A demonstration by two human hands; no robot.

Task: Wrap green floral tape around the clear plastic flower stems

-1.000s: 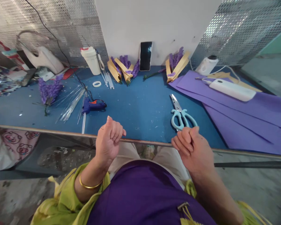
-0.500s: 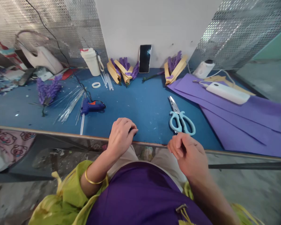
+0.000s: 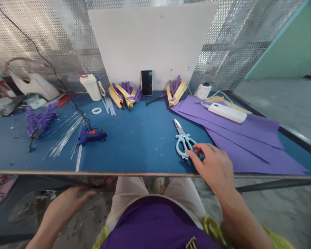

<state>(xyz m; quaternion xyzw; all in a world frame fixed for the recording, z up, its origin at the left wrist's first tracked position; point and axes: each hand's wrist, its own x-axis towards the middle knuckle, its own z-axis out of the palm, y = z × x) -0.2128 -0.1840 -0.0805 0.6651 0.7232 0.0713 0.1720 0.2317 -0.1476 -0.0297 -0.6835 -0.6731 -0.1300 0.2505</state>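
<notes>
My right hand is over the handles of light-blue scissors, which lie flat on the blue table with their blades pointing away. Its thumb reaches the left handle loop and its bent fingers cover part of the right loop; thumb and fingers stand apart. My left hand is off the table, low at the left in front of the edge. It is blurred, with fingers stretched out, and I see nothing in it. Nearest it on the table is a blue glue gun with a clear glue stick in it.
Purple sheets lie at the right, with a white power strip on them. A phone leans on a white board between wrapped lavender bunches. At the left are clear strips, purple flowers and a cup.
My left hand has left the table edge, moving left and down. My right hand has moved forward onto the scissors' handles. The view has shifted and tilted upward.
</notes>
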